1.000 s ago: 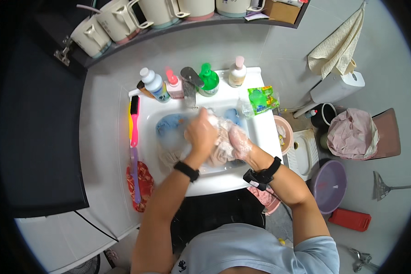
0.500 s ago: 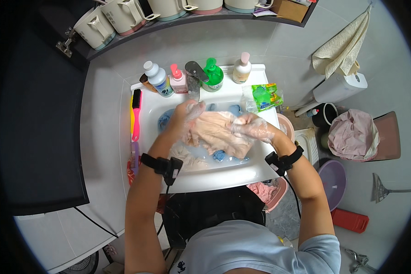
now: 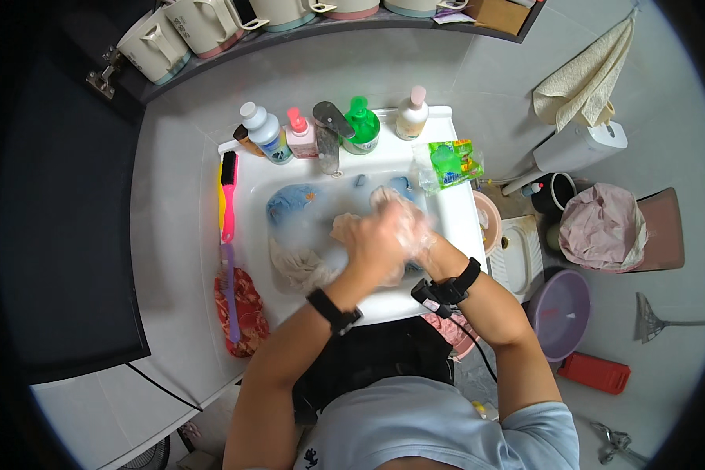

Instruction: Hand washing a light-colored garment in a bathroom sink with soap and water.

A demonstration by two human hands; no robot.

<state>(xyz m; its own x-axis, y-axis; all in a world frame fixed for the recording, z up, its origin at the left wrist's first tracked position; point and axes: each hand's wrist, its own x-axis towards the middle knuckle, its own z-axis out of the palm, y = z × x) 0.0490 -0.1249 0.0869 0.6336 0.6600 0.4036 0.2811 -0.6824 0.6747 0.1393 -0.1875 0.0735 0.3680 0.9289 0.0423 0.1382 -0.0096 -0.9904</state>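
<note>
Clasping a sudsy beige cloth (image 3: 343,228) at the frame's centre, the left hand (image 3: 374,241) and right hand (image 3: 417,232) press together, finger detail blurred. Sodden, the cloth is likely soft, slippery and weighty, best gripped by a bunched fold. Blue fabric (image 3: 294,202) and an off-white cloth (image 3: 298,266) crowd the sink (image 3: 251,205) at left; at upper centre, the faucet (image 3: 328,145) and green pump bottle (image 3: 362,135) limit lifting room.

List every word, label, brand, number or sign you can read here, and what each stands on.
Wording not copied; print shows on:
Green packet: large lettering.
White-capped bottle: label, too small to read.
Pink pump bottle: too small.
Green pump bottle: too small.
Pale pump bottle: too small.
Cream mug: dark marks, too small.
Shirt: small dark emblem.
</note>
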